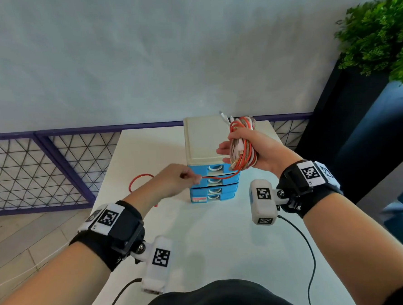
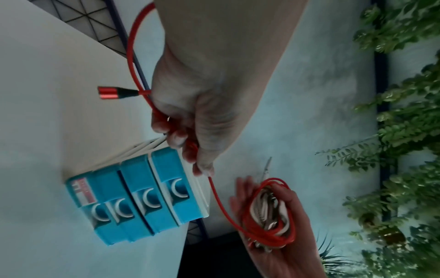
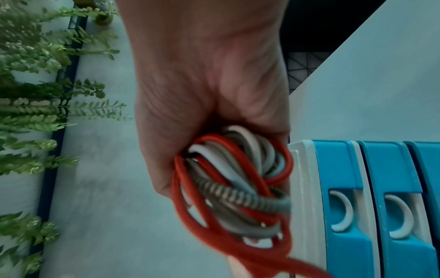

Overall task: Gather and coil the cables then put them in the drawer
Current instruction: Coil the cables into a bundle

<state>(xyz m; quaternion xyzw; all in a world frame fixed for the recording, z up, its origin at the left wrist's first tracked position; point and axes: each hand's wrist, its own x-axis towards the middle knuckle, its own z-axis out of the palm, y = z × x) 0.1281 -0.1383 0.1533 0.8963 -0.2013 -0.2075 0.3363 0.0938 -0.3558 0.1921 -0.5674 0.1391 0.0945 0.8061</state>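
My right hand [image 1: 233, 148] grips a coiled bundle of red, white and braided cables [image 1: 242, 149], held in the air beside the top of the drawer unit [image 1: 204, 140]. The right wrist view shows the bundle [image 3: 238, 188] packed in the fist. A red cable [image 1: 221, 176] runs taut from the bundle to my left hand [image 1: 189, 176], which pinches it in front of the blue drawers [image 2: 142, 197]. The loose part of this cable loops behind my left hand, and its red plug [image 2: 107, 93] hangs over the table. All drawer fronts look closed.
The white table [image 1: 201, 246] carries the drawer unit near its far edge. A purple mesh railing [image 1: 43, 166] runs behind the table. On the right, a leafy plant [image 1: 382, 35] tops a dark planter [image 1: 359, 131]. Black camera leads hang from both wrists.
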